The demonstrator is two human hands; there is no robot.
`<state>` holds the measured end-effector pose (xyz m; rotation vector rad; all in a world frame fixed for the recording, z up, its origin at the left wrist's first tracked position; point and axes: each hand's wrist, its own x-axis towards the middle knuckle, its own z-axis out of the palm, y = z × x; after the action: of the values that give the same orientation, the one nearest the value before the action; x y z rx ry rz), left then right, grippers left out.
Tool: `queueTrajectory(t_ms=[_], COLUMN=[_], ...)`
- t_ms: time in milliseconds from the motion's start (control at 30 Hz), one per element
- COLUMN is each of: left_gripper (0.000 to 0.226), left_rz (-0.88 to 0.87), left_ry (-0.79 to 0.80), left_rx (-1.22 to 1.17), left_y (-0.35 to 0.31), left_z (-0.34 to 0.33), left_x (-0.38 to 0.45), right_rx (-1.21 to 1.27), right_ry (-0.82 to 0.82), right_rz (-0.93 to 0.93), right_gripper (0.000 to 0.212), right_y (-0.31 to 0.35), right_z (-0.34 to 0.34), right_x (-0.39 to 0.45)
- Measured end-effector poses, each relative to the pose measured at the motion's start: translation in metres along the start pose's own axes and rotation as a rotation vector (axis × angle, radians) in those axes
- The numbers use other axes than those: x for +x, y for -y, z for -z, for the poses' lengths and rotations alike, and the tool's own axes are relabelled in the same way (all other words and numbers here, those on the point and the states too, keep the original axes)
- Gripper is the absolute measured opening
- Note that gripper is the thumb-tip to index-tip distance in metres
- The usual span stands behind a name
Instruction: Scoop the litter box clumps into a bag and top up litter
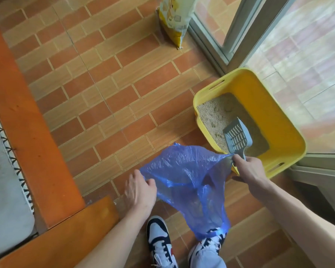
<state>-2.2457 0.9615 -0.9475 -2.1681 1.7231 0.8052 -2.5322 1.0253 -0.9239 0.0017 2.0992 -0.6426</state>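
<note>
Blue bag (pixel 184 176) rim pinched by left hand (pixel 140 188); right hand (pixel 249 174) grips scoop (pixel 238 137), seemingly bag too.

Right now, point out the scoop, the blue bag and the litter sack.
scoop (pixel 237 136): head view, slotted blade.
blue bag (pixel 184 176): head view, crinkled side.
litter sack (pixel 174 22): head view, front panel.

— Open floor (pixel 104 89): wide, bare tile left of box (pixel 278 120), up to litter sack (pixel 174 22) by door frame (pixel 230 35).
— Obstacles?
— Box against glass (pixel 307 74) on right; no passage that side. Scoop (pixel 238 137) over near end of litter (pixel 213 115). Bag (pixel 186 180) spread between hands, hanging to shoes (pixel 159 242). Orange ledge (pixel 33 132) bounding left.
</note>
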Motion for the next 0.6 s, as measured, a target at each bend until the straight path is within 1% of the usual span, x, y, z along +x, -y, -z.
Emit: queueTrajectory(t_ms=[67, 133, 200, 233, 267, 333, 400, 433, 467, 500, 567, 600], left_gripper=[0.039, 0.063, 0.082, 0.088, 0.089, 0.082, 0.076, 0.077, 0.081, 0.089, 0.101, 0.103], left_rz=[-0.115, -0.261, -0.442, -0.541, -0.649, -0.901, -1.15, -1.24, -1.294, -1.312, -1.274, -1.247], left_ry=[-0.04, -0.112, -0.181, -0.217, -0.261, -0.325, -0.362, -0.363, -0.349, -0.328, -0.31, -0.315], left_rx=[0.021, 0.088, 0.248, 0.338, 0.404, 0.497, 0.575, 0.604, 0.635, 0.683, 0.784, 0.812], left_y=[-0.014, -0.026, -0.033, -0.035, -0.036, -0.037, -0.036, -0.037, -0.039, -0.043, -0.056, -0.065], left_z=[-0.002, -0.002, -0.004, -0.004, -0.005, -0.009, -0.015, -0.018, -0.02, -0.022, -0.023, -0.023], left_x=[-0.005, -0.006, 0.0, 0.005, 0.009, 0.016, 0.021, 0.024, 0.026, 0.029, 0.032, 0.035], right_rx=[-0.003, 0.003, 0.016, 0.028, 0.042, 0.057, 0.058, 0.059, 0.062, 0.07, 0.06, 0.037], right_ry=[0.018, 0.018, 0.017, 0.018, 0.021, 0.025, 0.018, 0.019, 0.02, 0.021, 0.022, 0.019], right_rz=[0.009, 0.022, 0.031, 0.031, 0.029, 0.023, 0.027, 0.032, 0.035, 0.037, 0.05, 0.058], right_gripper=[0.022, 0.022, 0.023, 0.021, 0.019, 0.016, 0.016, 0.016, 0.015, 0.015, 0.016, 0.017], right_y=[-0.004, -0.005, -0.005, -0.004, -0.003, 0.0, 0.002, 0.004, 0.005, 0.006, 0.006, 0.006], right_z=[-0.003, -0.004, -0.004, -0.004, -0.004, -0.003, -0.002, -0.002, -0.003, -0.003, -0.005, -0.006], right_x=[0.002, 0.004, 0.005, 0.005, 0.005, 0.007, 0.013, 0.015, 0.018, 0.021, 0.029, 0.033])
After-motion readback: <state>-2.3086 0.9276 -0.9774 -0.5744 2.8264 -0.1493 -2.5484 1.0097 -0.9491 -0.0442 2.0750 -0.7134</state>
